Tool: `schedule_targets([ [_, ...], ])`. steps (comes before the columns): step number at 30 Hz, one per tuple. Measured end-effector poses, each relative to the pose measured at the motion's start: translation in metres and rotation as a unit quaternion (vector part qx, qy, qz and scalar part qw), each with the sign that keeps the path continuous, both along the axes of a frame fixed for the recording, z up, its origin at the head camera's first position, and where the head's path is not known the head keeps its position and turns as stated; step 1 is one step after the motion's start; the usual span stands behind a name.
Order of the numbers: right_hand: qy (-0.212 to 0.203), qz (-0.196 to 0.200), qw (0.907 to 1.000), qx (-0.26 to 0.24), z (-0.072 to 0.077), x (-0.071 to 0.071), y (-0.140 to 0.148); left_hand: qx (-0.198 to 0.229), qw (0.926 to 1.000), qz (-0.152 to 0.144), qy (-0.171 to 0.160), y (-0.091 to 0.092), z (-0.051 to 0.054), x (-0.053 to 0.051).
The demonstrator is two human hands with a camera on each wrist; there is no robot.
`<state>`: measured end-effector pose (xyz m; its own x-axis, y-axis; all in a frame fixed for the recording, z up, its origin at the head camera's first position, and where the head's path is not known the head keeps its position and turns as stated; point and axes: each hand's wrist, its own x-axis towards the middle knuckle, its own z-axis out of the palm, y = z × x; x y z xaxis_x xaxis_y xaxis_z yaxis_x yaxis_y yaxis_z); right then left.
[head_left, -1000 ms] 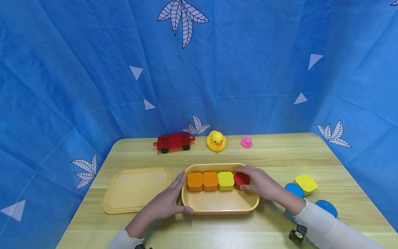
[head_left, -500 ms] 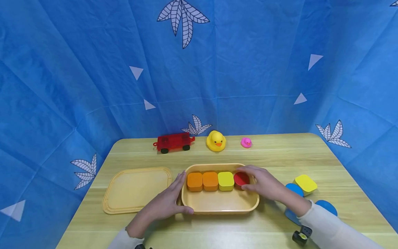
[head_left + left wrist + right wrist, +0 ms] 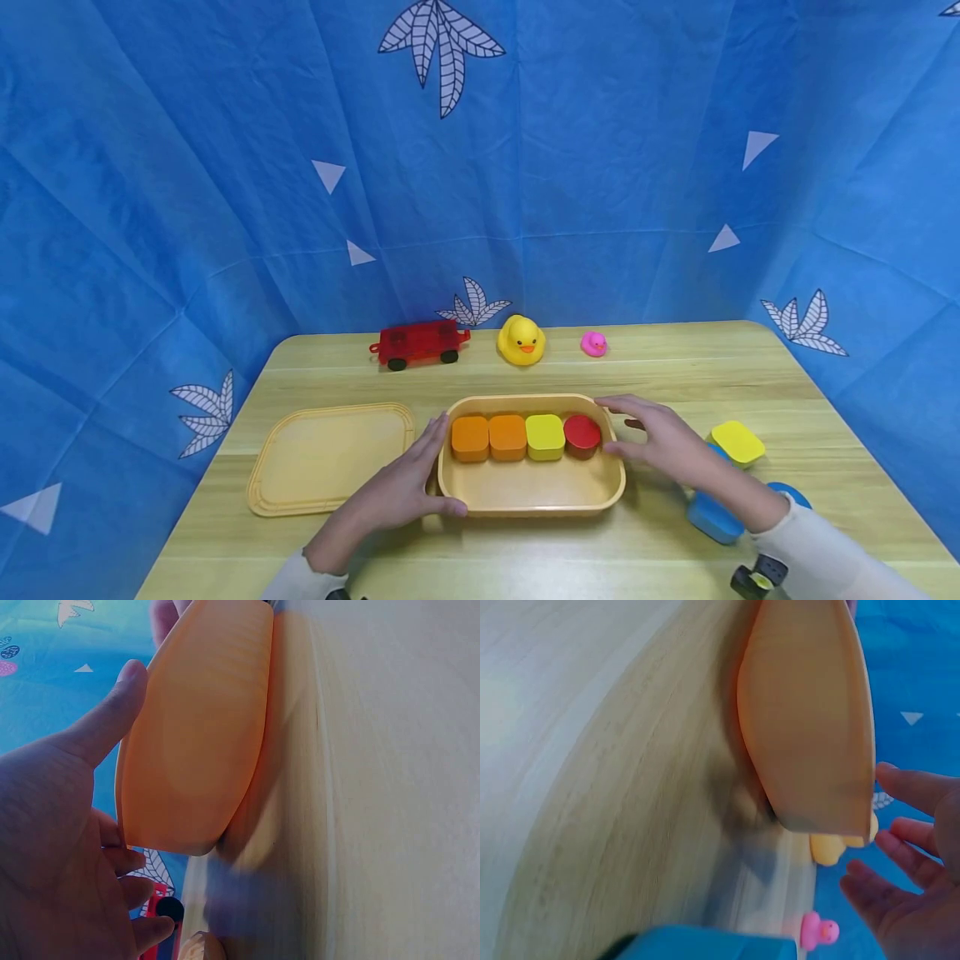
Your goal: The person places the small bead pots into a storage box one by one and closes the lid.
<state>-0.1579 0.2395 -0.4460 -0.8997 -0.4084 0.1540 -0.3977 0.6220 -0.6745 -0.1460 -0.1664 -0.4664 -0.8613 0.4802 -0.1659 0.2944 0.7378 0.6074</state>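
A tan plastic box (image 3: pixel 528 487) stands in the middle of the table in the head view. In its back half sit two orange square blocks (image 3: pixel 507 437), a yellow square block (image 3: pixel 545 437) and a red round block (image 3: pixel 582 435), side by side. My left hand (image 3: pixel 401 487) rests against the box's left end, thumb at the front rim and fingers extended along the side. At the right end, my right hand (image 3: pixel 660 442) has its fingers spread by the rim and holds nothing. The right wrist view shows that hand's fingers (image 3: pixel 900 855) apart beside the box wall (image 3: pixel 810 720).
A tan lid (image 3: pixel 337 458) lies to the left. Right of the box are a yellow block (image 3: pixel 738 442) and blue blocks (image 3: pixel 715 518), partly covered by the right arm. Along the back stand a red toy wagon (image 3: pixel 420 343), a yellow duck (image 3: pixel 521 340) and a small pink duck (image 3: pixel 594 343).
My right hand has let go of the red block and drawn back to the right, out over the box's rim. The red block stays in the row. The left hand has not moved.
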Motion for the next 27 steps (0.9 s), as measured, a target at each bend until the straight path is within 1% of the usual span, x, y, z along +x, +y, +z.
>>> schedule_targets([
  [3, 0.005, -0.007, 1.0000, -0.001, 0.003, 0.004, 0.007, 0.000, 1.0000, 0.000, 0.000, 0.000, 0.000, 0.000],
  [6, 0.010, -0.015, 0.9998, 0.009, 0.005, 0.008, 0.016, -0.001, 1.0000, 0.001, -0.002, 0.001, 0.001, 0.000],
  [12, 0.000, -0.043, 0.9986, 0.029, 0.008, 0.015, 0.037, -0.003, 0.9999, 0.005, -0.009, 0.001, 0.001, 0.000],
  [15, 0.000, -0.049, 0.9981, 0.037, 0.009, 0.017, 0.048, -0.005, 0.9999, 0.005, -0.008, 0.001, 0.001, 0.000],
  [20, -0.010, -0.055, 0.9970, 0.053, 0.007, 0.021, 0.065, -0.006, 1.0000, 0.004, -0.005, 0.000, 0.000, 0.000],
  [27, -0.042, -0.060, 0.9945, 0.075, 0.001, 0.027, 0.087, -0.004, 0.9999, 0.005, -0.009, -0.001, 0.000, 0.000],
])
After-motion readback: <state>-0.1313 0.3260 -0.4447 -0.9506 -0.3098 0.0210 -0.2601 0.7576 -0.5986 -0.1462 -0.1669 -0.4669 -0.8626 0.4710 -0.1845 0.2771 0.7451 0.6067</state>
